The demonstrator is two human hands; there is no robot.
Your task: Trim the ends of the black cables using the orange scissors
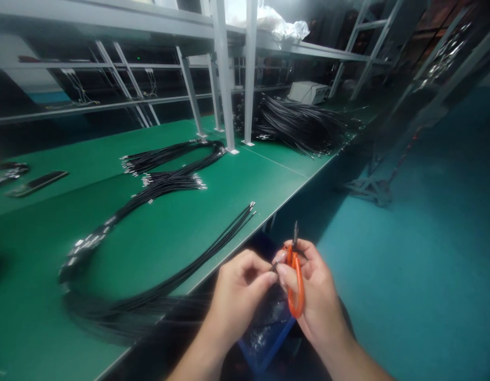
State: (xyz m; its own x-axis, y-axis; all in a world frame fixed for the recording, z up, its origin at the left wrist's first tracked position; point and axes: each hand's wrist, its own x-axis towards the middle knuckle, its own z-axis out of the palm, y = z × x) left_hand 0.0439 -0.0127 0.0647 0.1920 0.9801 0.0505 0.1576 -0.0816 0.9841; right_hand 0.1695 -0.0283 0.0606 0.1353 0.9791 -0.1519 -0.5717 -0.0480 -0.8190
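My left hand is closed, thumb and forefinger pinching the end of a thin black cable. The rest of that cable is mostly hidden behind the hand. My right hand is wrapped around a pair of scissors with orange handles, their dark blades pointing up and away. The right thumb and forefinger also meet at the cable end, touching the left fingertips. To the left, a long bundle of black cables curves over the green table, blurred near my left wrist.
Folded cables with metal ends lie mid-table; a large cable pile sits behind grey posts. A phone-like flat object rests at left. Below my hands is a blue bin. A white box stands farther back.
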